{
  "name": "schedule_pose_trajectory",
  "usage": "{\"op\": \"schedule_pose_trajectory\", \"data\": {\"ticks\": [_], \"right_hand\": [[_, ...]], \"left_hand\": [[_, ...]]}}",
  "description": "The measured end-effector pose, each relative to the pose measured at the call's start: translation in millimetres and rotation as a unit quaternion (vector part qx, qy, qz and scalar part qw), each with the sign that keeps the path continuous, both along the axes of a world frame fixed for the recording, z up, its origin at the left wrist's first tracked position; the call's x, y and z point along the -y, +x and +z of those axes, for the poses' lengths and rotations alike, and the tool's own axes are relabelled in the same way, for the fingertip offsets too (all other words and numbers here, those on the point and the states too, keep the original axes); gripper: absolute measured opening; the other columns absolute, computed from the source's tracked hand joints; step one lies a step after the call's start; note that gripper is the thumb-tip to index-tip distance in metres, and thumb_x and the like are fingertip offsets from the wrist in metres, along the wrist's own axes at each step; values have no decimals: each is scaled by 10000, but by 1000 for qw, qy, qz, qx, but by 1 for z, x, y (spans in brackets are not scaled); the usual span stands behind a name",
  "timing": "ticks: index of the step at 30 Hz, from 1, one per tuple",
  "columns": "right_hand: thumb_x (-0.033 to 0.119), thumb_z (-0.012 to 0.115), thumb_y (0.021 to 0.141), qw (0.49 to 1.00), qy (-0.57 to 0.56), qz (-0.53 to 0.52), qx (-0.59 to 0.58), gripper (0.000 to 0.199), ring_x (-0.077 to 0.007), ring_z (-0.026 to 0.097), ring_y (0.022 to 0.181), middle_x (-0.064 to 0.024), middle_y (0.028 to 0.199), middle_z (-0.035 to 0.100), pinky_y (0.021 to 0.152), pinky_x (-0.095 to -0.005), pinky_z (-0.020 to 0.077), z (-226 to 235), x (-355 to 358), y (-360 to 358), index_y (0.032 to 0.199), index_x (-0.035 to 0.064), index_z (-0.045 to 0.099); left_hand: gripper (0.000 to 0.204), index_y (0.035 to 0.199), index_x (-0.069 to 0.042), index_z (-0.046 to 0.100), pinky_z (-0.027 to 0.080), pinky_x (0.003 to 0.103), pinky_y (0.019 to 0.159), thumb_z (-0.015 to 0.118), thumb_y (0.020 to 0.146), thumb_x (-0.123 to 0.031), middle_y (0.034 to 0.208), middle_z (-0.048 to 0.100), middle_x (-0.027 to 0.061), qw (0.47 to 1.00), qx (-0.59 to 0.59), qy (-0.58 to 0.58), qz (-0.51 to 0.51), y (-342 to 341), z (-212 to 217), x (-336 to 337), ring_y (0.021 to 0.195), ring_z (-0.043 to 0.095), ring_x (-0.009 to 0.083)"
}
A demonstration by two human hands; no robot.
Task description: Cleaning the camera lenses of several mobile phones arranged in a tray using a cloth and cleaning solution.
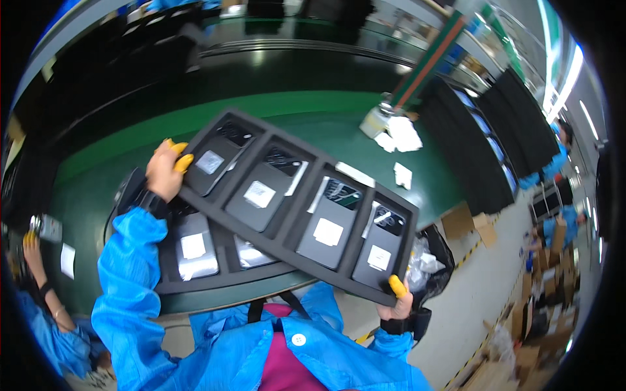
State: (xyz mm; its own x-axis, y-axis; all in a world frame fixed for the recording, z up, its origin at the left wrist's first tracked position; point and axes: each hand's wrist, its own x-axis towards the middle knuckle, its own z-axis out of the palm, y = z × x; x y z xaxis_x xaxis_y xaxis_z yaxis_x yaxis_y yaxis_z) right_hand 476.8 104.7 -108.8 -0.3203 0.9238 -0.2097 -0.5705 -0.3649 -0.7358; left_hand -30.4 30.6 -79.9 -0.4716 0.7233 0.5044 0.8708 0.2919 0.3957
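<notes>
Two-handed support of a loaded tray. The upper tray, dark grey with four phones in separate pockets, is held askew above the bench in front of the worker. Good handling, in an onlooker's judgement, calls for a level tray, both ends moved together, and fingers on the rim, since the shallow pockets might let a phone slide out if one end dips. The left hand is closed on the left end, its yellow-covered fingertips at the rim; the right hand grips the near right corner, one yellow-covered digit on top, its other fingers largely hidden. Beneath, a lower tray of phones is partly covered; whether the two trays touch cannot be told. Farther back on the green bench stand a squat bottle and, just beside it, white papers. Beyond, at right, are upright black trays.
</notes>
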Motion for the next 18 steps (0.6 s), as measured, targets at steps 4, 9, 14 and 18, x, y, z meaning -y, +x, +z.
{"op": "schedule_pose_trajectory", "data": {"ticks": [4,9,14,18], "right_hand": [[10,610,806,997,46,-30,-50,467,-291,613,1045,-155,1170,612,926,-417,482,10,7,-14,1259,-33,510],[56,584,792,984,75,-100,-125,457,-320,627,1057,-162,1172,633,952,-458,489,20,11,0,1244,-1,557],[139,580,819,963,163,-183,-112,435,-341,669,973,-206,1142,651,885,-467,540,49,9,16,1204,-61,576],[99,589,778,966,176,-171,-74,588,-333,607,1093,-187,1235,595,980,-438,472,45,9,43,1338,-26,463]], "left_hand": [[244,1029,19,662,435,436,943,663,841,-135,1077,619,229,1000,-1,-20,-1,-13,-5,5,1075,551,412],[259,1039,61,657,481,382,834,673,837,-101,1013,636,231,990,134,-6,-43,7,27,-14,945,626,360],[324,1149,52,621,471,269,742,662,887,-134,978,644,105,959,259,31,-113,21,62,-46,844,595,149],[393,1214,70,574,457,239,786,666,902,-150,1027,625,84,923,348,51,-154,35,66,-58,922,561,137]]}}
